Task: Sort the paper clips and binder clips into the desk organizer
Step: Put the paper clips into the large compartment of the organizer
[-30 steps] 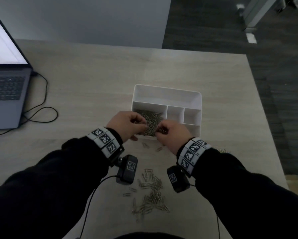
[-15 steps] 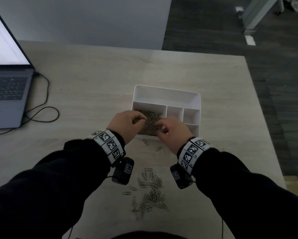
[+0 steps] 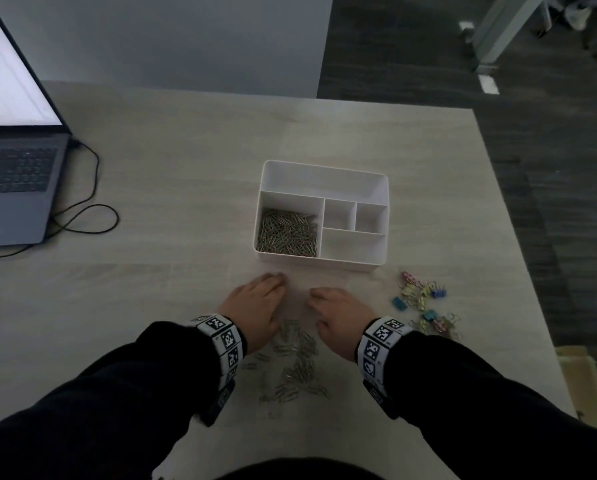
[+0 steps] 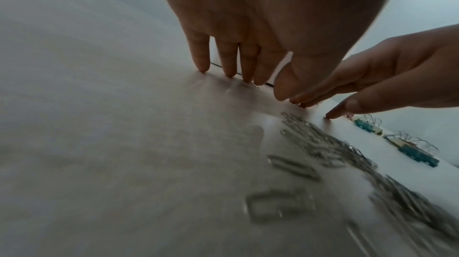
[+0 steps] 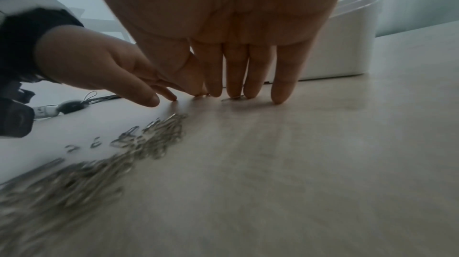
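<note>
Paper clips (image 3: 295, 362) lie loose on the surface (image 3: 172, 188) between both hands; more fill the organizer's (image 3: 324, 174) near-left compartment. Binder clips (image 3: 425, 303) sit right of it. Left hand (image 3: 257, 306) and right hand (image 3: 338, 315) press straight fingertips down, gripping nothing.

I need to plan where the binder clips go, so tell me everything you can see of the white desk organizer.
The desk organizer is a white, plastic-looking rectangular box with rounded corners, standing upright on the table beyond both hands, touched by neither. Dividers make five compartments: a long one along the far side, a large near-left one, two small ones in the middle right, and a wider near-right one. Only the near-left compartment holds anything, a heap of silver paper clips. The rest look empty.
</note>
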Action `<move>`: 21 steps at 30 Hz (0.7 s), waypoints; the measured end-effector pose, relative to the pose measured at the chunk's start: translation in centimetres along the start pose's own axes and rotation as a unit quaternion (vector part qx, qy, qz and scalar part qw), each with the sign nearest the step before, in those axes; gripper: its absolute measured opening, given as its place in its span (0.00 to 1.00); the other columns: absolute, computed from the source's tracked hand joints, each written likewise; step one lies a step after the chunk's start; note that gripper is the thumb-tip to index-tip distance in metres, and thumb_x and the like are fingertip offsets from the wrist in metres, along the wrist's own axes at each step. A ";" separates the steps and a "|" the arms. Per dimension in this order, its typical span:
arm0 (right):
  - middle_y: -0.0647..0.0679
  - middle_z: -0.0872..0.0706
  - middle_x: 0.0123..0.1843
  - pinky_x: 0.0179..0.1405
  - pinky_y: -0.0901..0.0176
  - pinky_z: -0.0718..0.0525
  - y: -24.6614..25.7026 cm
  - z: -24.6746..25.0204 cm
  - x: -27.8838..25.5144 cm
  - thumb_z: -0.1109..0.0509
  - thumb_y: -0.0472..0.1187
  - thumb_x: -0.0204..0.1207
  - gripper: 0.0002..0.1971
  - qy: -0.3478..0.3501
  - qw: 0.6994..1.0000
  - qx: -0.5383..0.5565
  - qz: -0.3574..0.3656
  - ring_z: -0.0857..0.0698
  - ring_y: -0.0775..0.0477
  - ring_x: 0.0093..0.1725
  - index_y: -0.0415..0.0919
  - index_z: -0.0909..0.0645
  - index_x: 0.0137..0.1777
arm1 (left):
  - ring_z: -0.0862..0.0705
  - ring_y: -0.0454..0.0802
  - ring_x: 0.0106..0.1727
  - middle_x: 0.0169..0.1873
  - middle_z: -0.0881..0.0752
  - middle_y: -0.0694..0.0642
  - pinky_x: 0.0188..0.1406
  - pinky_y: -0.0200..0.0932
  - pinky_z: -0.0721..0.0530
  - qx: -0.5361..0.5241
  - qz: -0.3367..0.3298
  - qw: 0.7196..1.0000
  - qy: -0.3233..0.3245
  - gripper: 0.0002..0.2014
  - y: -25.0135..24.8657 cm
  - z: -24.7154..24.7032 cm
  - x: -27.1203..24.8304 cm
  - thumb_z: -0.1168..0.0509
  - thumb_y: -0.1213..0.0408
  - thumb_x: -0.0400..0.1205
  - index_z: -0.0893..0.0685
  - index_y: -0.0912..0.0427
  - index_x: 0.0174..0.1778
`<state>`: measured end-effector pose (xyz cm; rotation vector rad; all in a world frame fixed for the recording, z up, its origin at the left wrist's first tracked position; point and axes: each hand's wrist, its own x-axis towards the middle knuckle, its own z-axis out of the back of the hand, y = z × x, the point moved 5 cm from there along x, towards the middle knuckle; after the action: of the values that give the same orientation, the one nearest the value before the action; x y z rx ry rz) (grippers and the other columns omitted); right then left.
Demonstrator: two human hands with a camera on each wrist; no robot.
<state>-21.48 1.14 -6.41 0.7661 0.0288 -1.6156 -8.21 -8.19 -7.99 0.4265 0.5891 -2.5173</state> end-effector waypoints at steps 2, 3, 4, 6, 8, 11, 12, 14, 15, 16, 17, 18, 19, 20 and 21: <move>0.39 0.30 0.79 0.79 0.47 0.37 0.1 -0.9 -1.1 0.42 0.43 0.72 0.29 0.003 1.000 -0.007 0.010 0.31 0.36 0.77 0.39 0.29 0.76 | 0.44 0.49 0.83 0.83 0.42 0.49 0.79 0.50 0.37 0.002 0.008 1.000 -0.001 0.38 -0.1 -0.5 -1.2 0.52 0.50 0.71 0.41 0.53 0.81; 0.42 0.32 0.80 0.79 0.44 0.35 0.1 -1.5 -1.6 0.45 0.45 0.72 0.31 0.008 1.000 -0.012 0.012 0.33 0.38 0.78 0.42 0.31 0.77 | 0.43 0.49 0.83 0.83 0.42 0.49 0.79 0.50 0.37 0.002 0.010 1.000 -0.003 0.39 -0.1 -0.9 -1.9 0.55 0.48 0.70 0.40 0.52 0.81; 0.46 0.34 0.82 0.78 0.42 0.34 0.2 -2.0 -2.2 0.48 0.48 0.72 0.32 0.013 1.000 -0.016 0.015 0.35 0.40 0.79 0.46 0.33 0.78 | 0.43 0.48 0.83 0.83 0.41 0.48 0.79 0.49 0.37 -0.002 0.011 1.000 -0.008 0.40 -0.1 -1.2 -2.5 0.58 0.47 0.69 0.40 0.51 0.81; 0.50 0.37 0.83 0.77 0.40 0.34 0.6 -3.1 -3.0 0.49 0.49 0.72 0.32 0.030 0.999 -0.031 0.023 0.38 0.42 0.80 0.50 0.38 0.80 | 0.41 0.48 0.82 0.82 0.38 0.47 0.78 0.49 0.38 -0.021 0.012 1.000 -0.019 0.42 -0.5 -1.9 -3.8 0.61 0.47 0.67 0.37 0.50 0.80; 0.51 0.38 0.84 0.78 0.40 0.36 1.2 -4.1 -3.7 0.48 0.49 0.74 0.32 0.048 0.998 -0.037 0.033 0.39 0.43 0.81 0.50 0.41 0.81 | 0.37 0.49 0.81 0.80 0.33 0.47 0.77 0.50 0.37 -0.044 0.010 0.998 -0.035 0.39 -1.1 -2.7 -4.9 0.59 0.49 0.68 0.33 0.49 0.78; 0.50 0.31 0.80 0.76 0.40 0.33 2.1 -5.3 -4.4 0.58 0.57 0.70 0.36 0.048 0.997 -0.016 0.058 0.33 0.43 0.78 0.51 0.39 0.80 | 0.27 0.53 0.75 0.73 0.23 0.51 0.76 0.52 0.30 -0.078 -0.008 0.996 -0.051 0.32 -1.8 -3.7 -6.3 0.53 0.53 0.71 0.25 0.51 0.73; 0.49 0.28 0.78 0.75 0.40 0.31 2.4 -5.4 -4.6 0.58 0.57 0.70 0.35 0.040 0.997 0.003 0.063 0.30 0.42 0.76 0.51 0.36 0.79 | 0.24 0.55 0.72 0.70 0.20 0.54 0.75 0.53 0.28 -0.089 -0.018 0.994 -0.054 0.31 -1.9 -3.9 -6.7 0.51 0.55 0.72 0.22 0.53 0.71; 0.45 0.23 0.75 0.74 0.42 0.29 2.5 -4.9 -5.1 0.51 0.52 0.75 0.30 0.007 0.997 0.038 0.065 0.26 0.39 0.73 0.47 0.31 0.76 | 0.19 0.58 0.65 0.63 0.16 0.58 0.72 0.54 0.25 -0.108 -0.028 0.991 -0.076 0.28 -2.0 -4.2 -7.6 0.49 0.56 0.72 0.18 0.58 0.66; 0.44 0.23 0.74 0.75 0.45 0.31 2.3 -4.5 -5.3 0.45 0.49 0.77 0.27 -0.012 0.997 0.045 0.057 0.26 0.39 0.73 0.45 0.29 0.76 | 0.18 0.58 0.64 0.62 0.16 0.57 0.72 0.55 0.24 -0.111 -0.017 0.990 -0.087 0.27 -1.9 -4.1 -8.1 0.47 0.55 0.73 0.18 0.57 0.65; 0.45 0.25 0.74 0.76 0.49 0.32 1.8 -4.3 -5.5 0.40 0.49 0.78 0.26 -0.027 0.998 0.043 0.043 0.27 0.40 0.73 0.46 0.30 0.76 | 0.19 0.57 0.63 0.62 0.17 0.55 0.70 0.55 0.22 -0.106 0.005 0.989 -0.099 0.26 -1.5 -4.0 -8.6 0.45 0.52 0.73 0.19 0.54 0.66; 0.47 0.27 0.74 0.76 0.51 0.33 1.3 -4.1 -5.6 0.36 0.53 0.77 0.28 -0.035 0.998 0.036 0.026 0.28 0.41 0.73 0.48 0.32 0.77 | 0.21 0.55 0.63 0.62 0.20 0.52 0.66 0.54 0.20 -0.097 0.038 0.989 -0.109 0.26 -1.0 -4.0 -9.2 0.43 0.48 0.73 0.20 0.50 0.67; 0.49 0.29 0.74 0.75 0.52 0.32 0.9 -4.2 -5.8 0.33 0.58 0.75 0.33 -0.030 0.999 0.030 0.000 0.29 0.43 0.72 0.50 0.34 0.78 | 0.22 0.54 0.62 0.62 0.22 0.49 0.64 0.53 0.20 -0.088 0.077 0.987 -0.106 0.29 -0.5 -4.0 -9.8 0.40 0.41 0.71 0.22 0.47 0.67; 0.50 0.32 0.73 0.75 0.52 0.31 0.5 -4.4 -5.9 0.31 0.63 0.71 0.39 -0.019 0.999 0.028 -0.022 0.29 0.44 0.71 0.52 0.37 0.79 | 0.24 0.54 0.63 0.62 0.25 0.49 0.65 0.52 0.20 -0.079 0.115 0.986 -0.088 0.35 0.0 -4.3 -10.3 0.38 0.34 0.67 0.25 0.46 0.69; 0.49 0.33 0.72 0.74 0.51 0.30 0.2 -4.7 -6.0 0.29 0.67 0.66 0.44 -0.001 0.999 0.030 -0.045 0.29 0.45 0.70 0.52 0.39 0.80 | 0.25 0.53 0.64 0.62 0.27 0.48 0.66 0.52 0.21 -0.070 0.142 0.986 -0.059 0.42 0.4 -4.6 -10.8 0.38 0.27 0.62 0.28 0.45 0.70; 0.49 0.34 0.71 0.72 0.51 0.28 0.2 -5.0 -6.2 0.27 0.68 0.63 0.48 0.018 0.997 0.035 -0.061 0.28 0.45 0.68 0.52 0.41 0.80 | 0.26 0.53 0.64 0.62 0.29 0.48 0.66 0.53 0.22 -0.065 0.161 0.984 -0.036 0.48 0.6 -4.9 -11.2 0.39 0.22 0.56 0.31 0.45 0.70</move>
<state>-19.06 8.70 -7.23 0.8610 0.0447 -1.7254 2.17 -1.64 -7.86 0.3497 0.6011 -2.1637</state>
